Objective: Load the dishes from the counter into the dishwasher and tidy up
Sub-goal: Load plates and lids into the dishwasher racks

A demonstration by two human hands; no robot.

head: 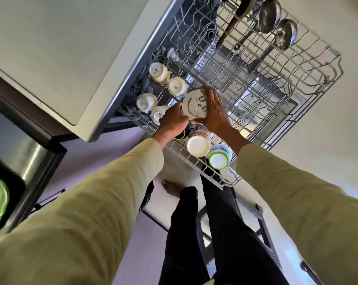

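Rack: the upper dishwasher rack (309,64) is pulled out over the floor, seen from above, with the grey cabinet door (50,48) at its left.
Smiley cup: an upturned white cup with a smiley face on its base (194,105) stands in the rack near its left side, held between both hands.
Left hand: the left hand (174,120) comes in from a beige sleeve and grips the cup's near left edge, its fingers (181,114) curled round the rim.
Right hand: the right hand (215,110) lies over the cup's right side, its fingers (207,93) bent over the base and side, gripping it.
Small cups: four white cups (159,73) sit upside down in a cluster just left of the smiley cup, printed marks on their bases.
Near cups: a white-bottomed patterned cup (198,145) and a green-rimmed cup (219,157) stand upturned at the rack's near edge, side by side, below the wrists.
Ladles: two steel ladles (269,15) lie at the far end of the rack, well apart from the hands.
Below: dark trouser legs and a bare foot (169,188) show on the floor.
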